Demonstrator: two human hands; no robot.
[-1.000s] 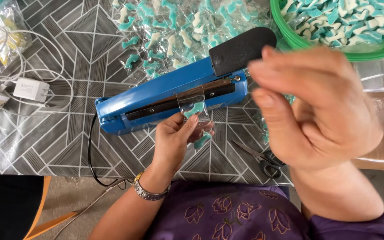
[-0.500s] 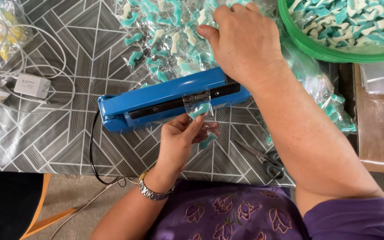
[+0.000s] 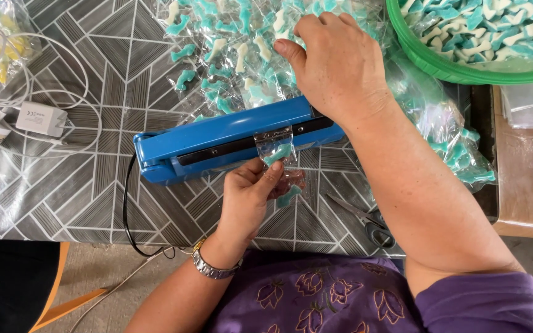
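Observation:
A blue heat sealer lies across the patterned table. My left hand pinches a small clear bag with a teal and white gummy in it, and the bag's top edge sits in the sealer's jaw. A second small bag is tucked under the same fingers. My right hand presses down on the sealer's black handle at its right end, and the arm is closed.
A heap of sealed candy bags lies behind the sealer. A green basket of loose gummies stands at top right. Scissors lie near the front edge. A white charger with cable sits at left. Empty bags rest on cardboard at right.
My right hand came down from mid-air onto the sealer handle and pushed the arm shut on the bag. My left hand has kept hold of the bag in place.

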